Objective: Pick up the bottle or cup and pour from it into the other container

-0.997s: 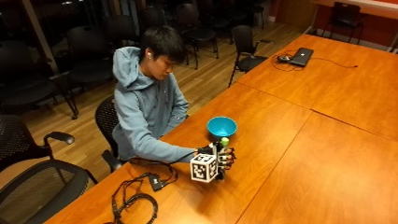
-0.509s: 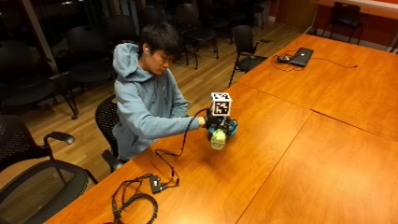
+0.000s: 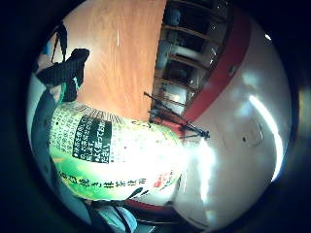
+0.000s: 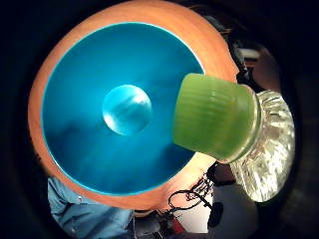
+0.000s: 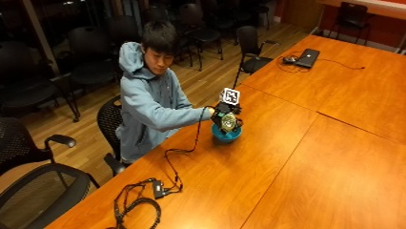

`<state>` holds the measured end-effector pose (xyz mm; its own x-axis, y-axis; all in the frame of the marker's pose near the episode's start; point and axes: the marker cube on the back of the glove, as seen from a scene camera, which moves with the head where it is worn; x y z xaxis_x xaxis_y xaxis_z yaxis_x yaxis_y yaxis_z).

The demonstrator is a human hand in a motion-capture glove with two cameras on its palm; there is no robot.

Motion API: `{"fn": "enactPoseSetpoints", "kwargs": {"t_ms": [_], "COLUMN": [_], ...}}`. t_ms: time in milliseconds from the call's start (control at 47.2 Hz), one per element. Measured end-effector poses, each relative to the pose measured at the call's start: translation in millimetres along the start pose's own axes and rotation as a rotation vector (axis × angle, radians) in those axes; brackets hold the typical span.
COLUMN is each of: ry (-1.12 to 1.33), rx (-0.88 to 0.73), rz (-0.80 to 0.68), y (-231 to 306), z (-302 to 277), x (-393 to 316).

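One bottle (image 5: pixel 228 123), one blue bowl (image 5: pixel 226 135), one laptop (image 5: pixel 308 57), one table (image 5: pixel 329 162).

Warmly lit from overhead, with soft sheen across the orange table (image 5: pixel 329 157) and a dark far side behind the chairs (image 5: pixel 95 52). Strong white glare over the bottle (image 3: pixel 116 155) label beside bright ceiling strips. Heavily bowed at the edges of both palm views. Softly blurred on the green cap (image 4: pixel 214 117) close to the lens.
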<state>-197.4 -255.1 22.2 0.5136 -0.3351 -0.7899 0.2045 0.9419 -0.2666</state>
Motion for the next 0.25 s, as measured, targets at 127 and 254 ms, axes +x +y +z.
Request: {"fn": "enactPoseSetpoints", "kwargs": {"t_ms": [127, 254], "ry": [-0.031, -0.049], "rx": [-0.008, 0.009], "rz": [-0.007, 0.002], "y": [-5, 0], "z": [-11, -9], "x": [-18, -11]}}
